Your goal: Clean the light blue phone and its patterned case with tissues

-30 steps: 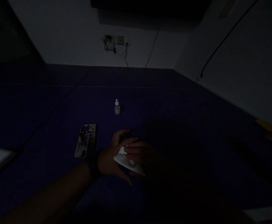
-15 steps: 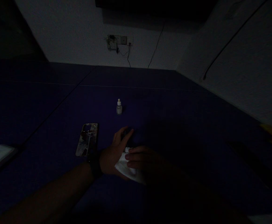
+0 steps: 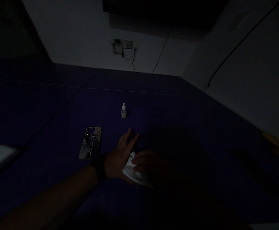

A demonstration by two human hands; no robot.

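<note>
In dim light, my left hand (image 3: pixel 117 162), with a dark band at its wrist, grips a dark object (image 3: pixel 130 139) between thumb and fingers. Its kind is too dark to make out. My right hand (image 3: pixel 147 161) presses a white cloth (image 3: pixel 132 169) against that object; much of this hand is lost in shadow. Left of the hands lies a phone case (image 3: pixel 90 143) with a picture on its back and a camera cut-out. Beyond them a small dropper bottle (image 3: pixel 123 113) with a white cap stands upright.
The surface is dark blue (image 3: pixel 65 127). At the left edge lies a white box-like pack (image 3: pixel 1 156). A long dark object (image 3: pixel 255 172) and something yellow (image 3: pixel 277 144) are at the right. Wall sockets with cables (image 3: pixel 124 46) sit on the back wall.
The view has shifted slightly. Both hands stay together on the dark object, and the white cloth has moved a little with the right hand.
</note>
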